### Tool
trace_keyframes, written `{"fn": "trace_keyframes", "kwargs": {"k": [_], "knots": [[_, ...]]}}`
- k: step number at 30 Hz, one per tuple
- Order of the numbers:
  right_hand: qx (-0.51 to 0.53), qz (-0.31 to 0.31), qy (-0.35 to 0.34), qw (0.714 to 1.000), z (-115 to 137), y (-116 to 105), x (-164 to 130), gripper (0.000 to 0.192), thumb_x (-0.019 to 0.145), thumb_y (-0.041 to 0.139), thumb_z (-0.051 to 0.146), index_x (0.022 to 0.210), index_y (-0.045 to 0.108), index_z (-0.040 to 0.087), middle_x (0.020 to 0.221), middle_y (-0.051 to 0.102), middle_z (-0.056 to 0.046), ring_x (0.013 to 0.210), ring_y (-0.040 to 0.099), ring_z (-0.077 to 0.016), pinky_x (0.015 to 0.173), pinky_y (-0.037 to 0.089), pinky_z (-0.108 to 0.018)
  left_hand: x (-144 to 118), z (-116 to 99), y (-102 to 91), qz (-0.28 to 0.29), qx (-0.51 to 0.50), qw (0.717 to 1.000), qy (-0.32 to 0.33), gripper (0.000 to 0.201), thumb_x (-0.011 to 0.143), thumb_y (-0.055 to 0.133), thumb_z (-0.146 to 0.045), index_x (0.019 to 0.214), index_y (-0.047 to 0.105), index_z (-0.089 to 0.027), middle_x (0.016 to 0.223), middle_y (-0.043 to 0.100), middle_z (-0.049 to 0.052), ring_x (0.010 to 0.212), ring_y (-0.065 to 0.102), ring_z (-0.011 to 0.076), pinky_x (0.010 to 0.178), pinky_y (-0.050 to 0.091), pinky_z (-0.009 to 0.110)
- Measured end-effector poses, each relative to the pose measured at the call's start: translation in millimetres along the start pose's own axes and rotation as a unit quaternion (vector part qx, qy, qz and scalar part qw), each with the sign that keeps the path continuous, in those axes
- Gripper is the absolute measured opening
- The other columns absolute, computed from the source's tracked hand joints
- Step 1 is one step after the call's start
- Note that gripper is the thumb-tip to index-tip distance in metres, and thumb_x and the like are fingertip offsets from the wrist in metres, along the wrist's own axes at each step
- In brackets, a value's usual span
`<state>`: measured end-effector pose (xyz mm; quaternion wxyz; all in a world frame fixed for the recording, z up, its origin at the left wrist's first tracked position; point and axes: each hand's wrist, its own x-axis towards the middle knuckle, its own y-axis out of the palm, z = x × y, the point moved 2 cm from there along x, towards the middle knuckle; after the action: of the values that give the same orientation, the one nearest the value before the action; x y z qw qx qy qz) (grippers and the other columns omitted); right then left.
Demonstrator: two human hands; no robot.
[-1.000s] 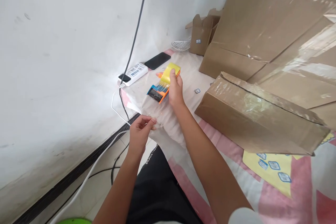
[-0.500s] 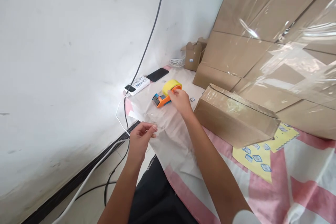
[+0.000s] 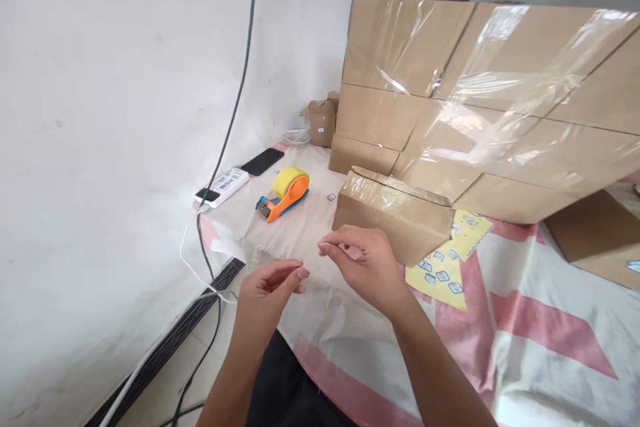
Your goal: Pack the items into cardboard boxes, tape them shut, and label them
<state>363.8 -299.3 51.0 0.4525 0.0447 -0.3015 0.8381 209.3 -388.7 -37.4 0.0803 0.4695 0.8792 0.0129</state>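
Observation:
My left hand (image 3: 273, 290) is closed in a pinch over the pink and white cloth; anything between its fingertips is too small or clear to make out. Just right of it, my right hand (image 3: 365, 263) is pinched thumb to forefinger, its contents likewise unclear. The two sets of fingertips are close but apart. Behind them lies a tape dispenser (image 3: 290, 203), orange and blue with a yellow roll, touched by neither hand. A taped cardboard box (image 3: 395, 213) stands right behind my right hand. Beside that box is a yellow sheet (image 3: 450, 273) with several small blue-edged labels.
A wall of stacked, taped cardboard boxes (image 3: 480, 107) rises at the back. Toward the left wall lie a black phone (image 3: 263, 162), a white labelled device (image 3: 227, 185) and cables (image 3: 220, 307). A small open carton (image 3: 321, 123) stands behind. Another box (image 3: 600, 240) is at right.
My right hand has left the tape dispenser and come nearer my left hand, which keeps its pinch. The dispenser now lies untouched on the cloth. The view has turned to the right.

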Motion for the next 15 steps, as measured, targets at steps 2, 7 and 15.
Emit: {"fn": "trace_keyframes", "kwargs": {"k": [2, 7, 15], "knots": [[-0.013, -0.023, -0.03, 0.999, 5.3, -9.4, -10.4, 0.018, 0.094, 0.064, 0.022, 0.079, 0.075, 0.025, 0.073, 0.073, 0.001, 0.069, 0.066, -0.0148, 0.064, 0.048, -0.029, 1.9, -2.1, 4.4, 0.022, 0.002, 0.999, -0.034, 0.059, 0.056, 0.091, -0.054, 0.099, 0.073, -0.018, 0.076, 0.078, 0.009, 0.062, 0.073, 0.0228, 0.066, 0.061, 0.035], [-0.024, -0.054, -0.048, 0.997, 1.8, -17.9, -29.5, 0.019, 0.094, 0.065, 0.021, 0.079, 0.074, 0.027, 0.072, 0.074, 0.0, 0.068, 0.066, -0.0172, 0.067, 0.051, -0.034, 9.1, 3.1, 10.9, 0.071, 0.025, 0.996, -0.041, 0.054, 0.058, 0.088, -0.06, 0.088, 0.069, -0.02, 0.067, 0.075, 0.008, 0.068, 0.076, 0.0259, 0.063, 0.058, 0.031], [0.057, -0.422, -0.036, 0.904, 23.1, -99.5, -48.4, 0.01, 0.09, 0.073, 0.028, 0.081, 0.073, 0.025, 0.073, 0.069, -0.001, 0.062, 0.064, -0.0159, 0.061, 0.054, -0.032, 37.5, 67.3, -59.7, -0.159, 0.142, 0.977, 0.018, 0.042, 0.072, 0.077, -0.06, 0.082, 0.067, -0.02, 0.072, 0.075, 0.004, 0.053, 0.059, 0.0172, 0.053, 0.049, 0.028]]}}
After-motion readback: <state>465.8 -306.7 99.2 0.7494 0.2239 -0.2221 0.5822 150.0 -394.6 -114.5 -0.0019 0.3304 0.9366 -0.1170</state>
